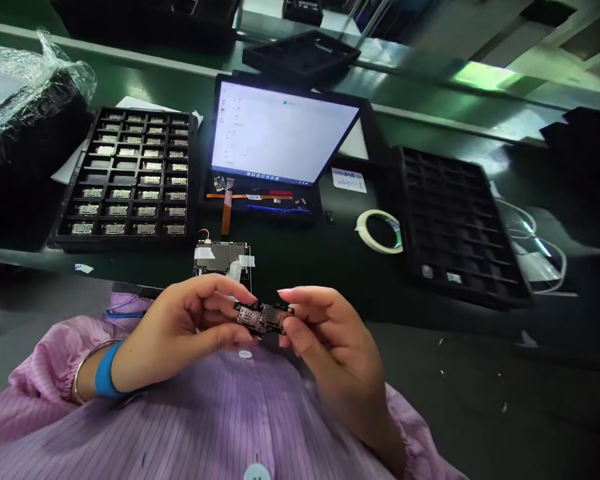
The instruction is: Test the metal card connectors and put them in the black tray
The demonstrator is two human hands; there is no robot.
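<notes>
In front of my chest, a small black circuit board [263,319] with two silvery metal card slots is held between both hands. My left hand [190,327] grips its left end with thumb and fingers. At its right end, my right hand [333,337] pinches the edge. I cannot tell whether it is one board or two side by side. Just beyond the hands lies a device with exposed electronics [223,255], held with white tape, and an orange flat cable [227,215] rises from it.
To the left stands a black compartment tray [111,160] with several similar boards. A laptop [280,133] is at the back centre. On the right are a tape roll [379,231] and another black tray [460,220] with two small parts. Plastic-wrapped goods [25,100] sit far left.
</notes>
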